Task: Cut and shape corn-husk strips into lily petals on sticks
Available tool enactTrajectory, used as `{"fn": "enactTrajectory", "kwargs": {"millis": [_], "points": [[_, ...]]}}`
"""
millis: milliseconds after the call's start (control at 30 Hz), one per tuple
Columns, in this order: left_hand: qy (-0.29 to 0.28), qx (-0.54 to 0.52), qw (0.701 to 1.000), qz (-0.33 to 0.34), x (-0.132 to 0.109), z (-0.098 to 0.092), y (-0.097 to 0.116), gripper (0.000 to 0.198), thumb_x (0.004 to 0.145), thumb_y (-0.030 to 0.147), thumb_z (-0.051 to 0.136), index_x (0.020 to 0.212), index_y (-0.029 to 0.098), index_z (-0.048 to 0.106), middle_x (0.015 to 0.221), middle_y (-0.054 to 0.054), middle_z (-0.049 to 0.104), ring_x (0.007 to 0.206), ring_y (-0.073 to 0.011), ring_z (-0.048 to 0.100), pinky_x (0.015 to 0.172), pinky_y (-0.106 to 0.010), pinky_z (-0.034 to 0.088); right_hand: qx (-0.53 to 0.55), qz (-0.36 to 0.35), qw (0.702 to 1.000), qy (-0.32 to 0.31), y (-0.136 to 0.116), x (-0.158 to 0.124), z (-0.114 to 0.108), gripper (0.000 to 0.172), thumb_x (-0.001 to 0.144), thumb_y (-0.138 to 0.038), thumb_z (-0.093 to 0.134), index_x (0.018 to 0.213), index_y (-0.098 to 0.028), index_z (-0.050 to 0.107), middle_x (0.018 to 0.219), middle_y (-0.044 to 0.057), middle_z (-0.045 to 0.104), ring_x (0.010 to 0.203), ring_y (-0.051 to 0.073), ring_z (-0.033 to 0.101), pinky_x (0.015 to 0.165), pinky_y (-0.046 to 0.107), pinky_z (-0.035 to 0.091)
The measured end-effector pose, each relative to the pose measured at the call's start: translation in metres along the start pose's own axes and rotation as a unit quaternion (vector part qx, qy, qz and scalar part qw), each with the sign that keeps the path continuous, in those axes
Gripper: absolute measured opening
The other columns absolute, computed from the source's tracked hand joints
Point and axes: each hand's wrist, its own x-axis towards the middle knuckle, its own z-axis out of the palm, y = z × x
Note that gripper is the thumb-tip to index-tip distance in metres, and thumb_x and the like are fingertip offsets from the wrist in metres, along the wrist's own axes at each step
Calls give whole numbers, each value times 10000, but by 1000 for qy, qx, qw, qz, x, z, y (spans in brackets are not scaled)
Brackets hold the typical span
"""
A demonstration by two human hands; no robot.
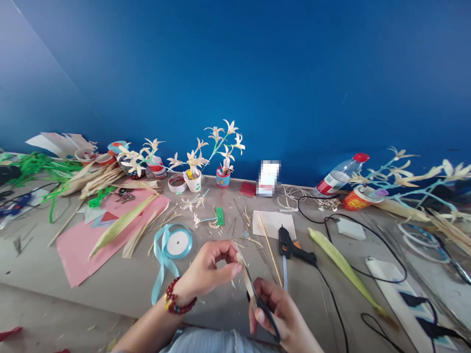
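My left hand (217, 267), with a beaded bracelet (177, 297) at the wrist, pinches a narrow pale strip of husk (242, 267) between thumb and fingers. In my right hand (275, 309) is a pair of scissors (270, 321) with black handles, its blades pointing up beside the strip. Whether the blades touch the strip I cannot tell. Small pale scraps lie on the table under my hands. Just beyond them are thin stems and several pale husk flowers (196, 220). A roll of light blue ribbon (178, 242) lies left of my left hand.
A black glue gun (294, 247) with its cord lies to the right, near a green corn husk (342, 267) and a white power strip (399, 299). Pink paper (79, 247) covers the left side. Cups of husk flowers (193, 181) and a plastic bottle (340, 176) stand along the blue wall.
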Motion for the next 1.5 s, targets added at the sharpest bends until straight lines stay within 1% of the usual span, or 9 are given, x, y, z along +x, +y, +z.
{"fn": "enactTrajectory", "kwargs": {"millis": [267,433,600,700,800,933,1067,1233,1500], "points": [[-15,28,1000,1,2,-4,2,187,813,296,652,715,154,582,688,-11,587,657,-121,494,643,-228,407,5,10,1000,-2,-4,0,-1,590,668,-777,660,734,-233,443,524,-18,581,498,143,516,501,237,310],[-22,55,998,-5,4,-5,6,167,806,272,639,702,156,578,672,4,574,650,-118,481,637,-224,391,0,10,1000,6,-11,0,-1,589,664,-771,672,702,-234,435,502,-31,560,453,125,488,486,238,287],[-36,52,998,-10,6,-7,9,166,814,266,634,706,151,583,669,8,566,651,-119,477,624,-221,378,-2,8,1000,16,-13,-1,-1,589,674,-754,685,681,-227,423,490,-43,542,415,101,457,470,230,254],[-43,28,999,-11,6,-7,6,190,832,294,638,721,150,580,679,4,560,637,-114,462,605,-214,367,14,-9,999,28,-13,-1,-3,581,692,-747,684,703,-225,429,522,-37,556,448,118,506,483,231,290],[-49,-17,999,-16,5,-4,3,235,849,342,640,733,155,558,680,9,528,605,-102,429,573,-206,350,40,-56,995,72,-18,0,-6,559,689,-720,715,762,-210,498,678,11,625,579,150,581,543,241,393],[-100,-46,994,-18,4,5,7,254,884,368,575,744,160,533,689,-3,531,611,-113,463,594,-221,382,29,-118,978,169,-33,4,-11,416,727,-490,810,944,-198,608,923,69,675,655,137,539,540,224,422],[-139,37,990,-4,1,15,16,205,886,257,492,704,166,514,628,10,522,605,-112,457,604,-215,376,8,-143,975,168,-46,8,-9,350,720,-358,831,953,-211,615,881,31,653,674,137,543,596,236,452],[-96,182,978,40,-4,20,24,137,753,106,551,644,171,501,609,32,530,591,-94,444,586,-189,362,-17,-130,979,156,-57,6,-4,273,730,-250,796,886,-208,575,832,8,657,656,132,556,617,242,454],[-136,222,962,77,-5,19,18,142,751,91,593,640,174,560,653,16,615,610,-100,534,624,-189,412,-104,-99,983,111,-75,-1,-9,245,680,-97,691,782,-213,500,745,-35,624,579,97,464,548,214,380]]}}
